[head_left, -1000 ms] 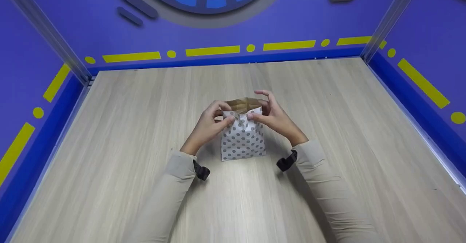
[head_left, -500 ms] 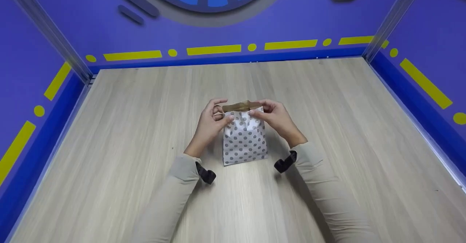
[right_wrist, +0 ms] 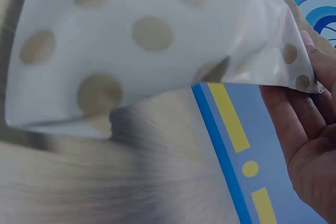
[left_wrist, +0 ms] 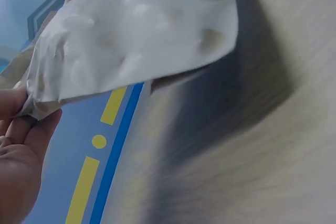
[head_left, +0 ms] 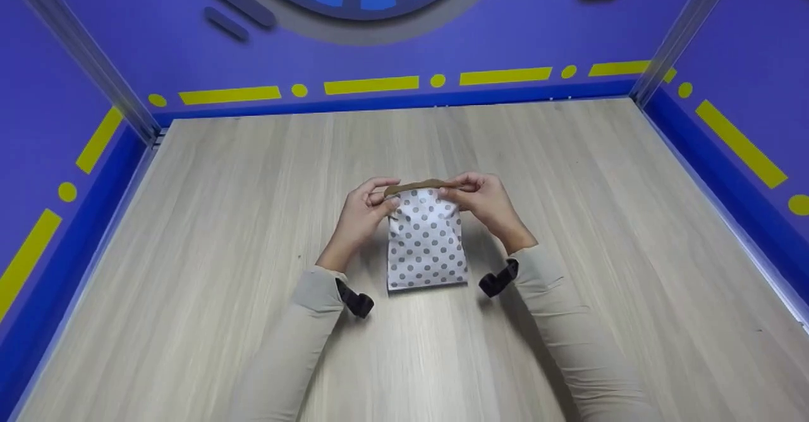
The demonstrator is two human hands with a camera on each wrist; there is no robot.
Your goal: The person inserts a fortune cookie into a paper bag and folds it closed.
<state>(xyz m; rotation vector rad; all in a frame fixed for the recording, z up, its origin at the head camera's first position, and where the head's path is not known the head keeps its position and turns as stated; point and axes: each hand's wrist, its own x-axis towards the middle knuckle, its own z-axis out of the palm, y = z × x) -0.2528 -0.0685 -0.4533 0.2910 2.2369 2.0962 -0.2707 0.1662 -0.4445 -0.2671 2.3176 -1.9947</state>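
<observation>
A white paper bag (head_left: 426, 245) with grey-brown dots leans upright in the middle of the table, its brown top edge (head_left: 417, 186) drawn nearly flat. At the bag's upper left corner the left hand (head_left: 360, 217) pinches the paper between thumb and fingers. The right hand (head_left: 490, 204) pinches the upper right corner in the same way. From the left wrist, the bag (left_wrist: 131, 35) looks creased near the gripped corner. The right wrist view has the bag (right_wrist: 152, 35) bulging slightly below its held corner. What the bag contains is hidden.
The wood-grain table (head_left: 253, 175) surrounds the bag. Purple panels (head_left: 404, 55) with yellow marks close it in at the back and both sides. A black wrist strap (head_left: 355, 299) sits on the left cuff and another strap (head_left: 499, 278) on the right.
The bag's mouth, gaping one second ago, has been drawn flat and its crumpled top smoothed. The bag's base has come slightly nearer the person. Both hands still hold the top corners.
</observation>
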